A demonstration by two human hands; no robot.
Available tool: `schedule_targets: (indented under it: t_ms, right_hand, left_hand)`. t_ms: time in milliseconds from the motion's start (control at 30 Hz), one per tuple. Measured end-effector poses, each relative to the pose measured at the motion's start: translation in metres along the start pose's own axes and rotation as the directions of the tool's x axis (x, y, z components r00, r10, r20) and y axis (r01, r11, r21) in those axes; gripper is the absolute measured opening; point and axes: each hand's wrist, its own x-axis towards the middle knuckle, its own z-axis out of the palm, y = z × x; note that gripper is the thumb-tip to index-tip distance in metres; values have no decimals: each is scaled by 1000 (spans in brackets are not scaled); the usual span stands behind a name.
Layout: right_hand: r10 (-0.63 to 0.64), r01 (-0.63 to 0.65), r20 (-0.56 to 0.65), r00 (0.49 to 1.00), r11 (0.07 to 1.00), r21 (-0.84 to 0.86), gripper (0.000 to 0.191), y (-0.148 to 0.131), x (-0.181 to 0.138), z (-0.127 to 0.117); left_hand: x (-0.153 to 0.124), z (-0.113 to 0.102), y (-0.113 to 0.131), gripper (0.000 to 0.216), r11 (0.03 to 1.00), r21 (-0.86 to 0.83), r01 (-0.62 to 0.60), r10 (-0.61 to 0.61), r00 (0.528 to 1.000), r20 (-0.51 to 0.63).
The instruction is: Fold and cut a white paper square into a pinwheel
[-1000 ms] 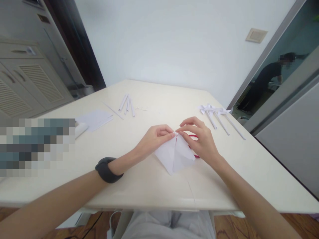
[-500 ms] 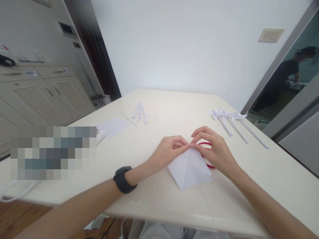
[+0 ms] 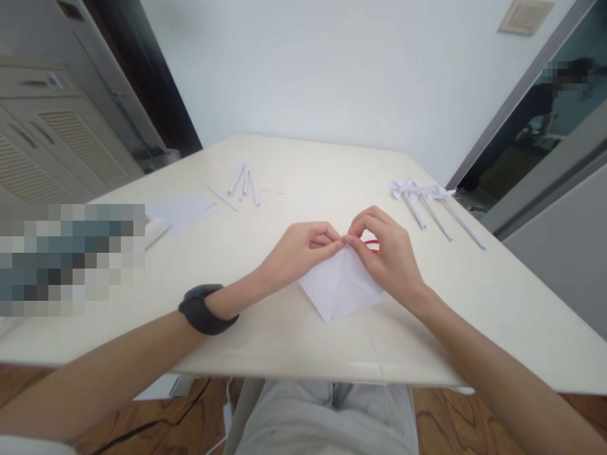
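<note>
A white sheet of paper (image 3: 339, 287) with crease lines and a pointed near corner is held up at its far corner, just above the table. My left hand (image 3: 310, 251) pinches that corner between thumb and fingers. My right hand (image 3: 384, 249) pinches the same spot from the other side, its fingertips touching those of the left. Behind the right hand, a red looped handle (image 3: 371, 245) shows in part; the rest is hidden. A thin pale thread (image 3: 378, 357) lies near the table's front edge.
On the white table (image 3: 303, 174), several paper pinwheels (image 3: 431, 205) lie at the right. Several rolled paper sticks (image 3: 244, 182) and a stack of paper (image 3: 183, 212) are at the left, near a blurred-out item (image 3: 66, 259). A person (image 3: 535, 120) shows through the doorway.
The view has tilted down, so everything sits higher and further left in the picture. Both hands keep their pinch on the paper's corner; the red handle is now more covered.
</note>
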Motion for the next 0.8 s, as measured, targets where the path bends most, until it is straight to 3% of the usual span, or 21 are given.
schedule_targets:
  t_ms: [333,567,700,800]
  right_hand:
    - [54,-48,117,992,998,-50,13,9,-1,-6]
    - [54,-52,143,988,998,-23,12,15,-2,-1]
    - [69,-78,122,990,994,74,2,18,0,2]
    - [95,-112,153,984,987,111,8,16,3,0]
  left_hand:
    - [6,2,-8,22,993,116,12,0,995,-102]
    - [5,3,-7,13,996,77,43,-32,989,-141]
    - [6,0,-9,12,997,66,-35,44,990,-135]
    - [6,-4,-10,12,993,76,-88,96,990,-106]
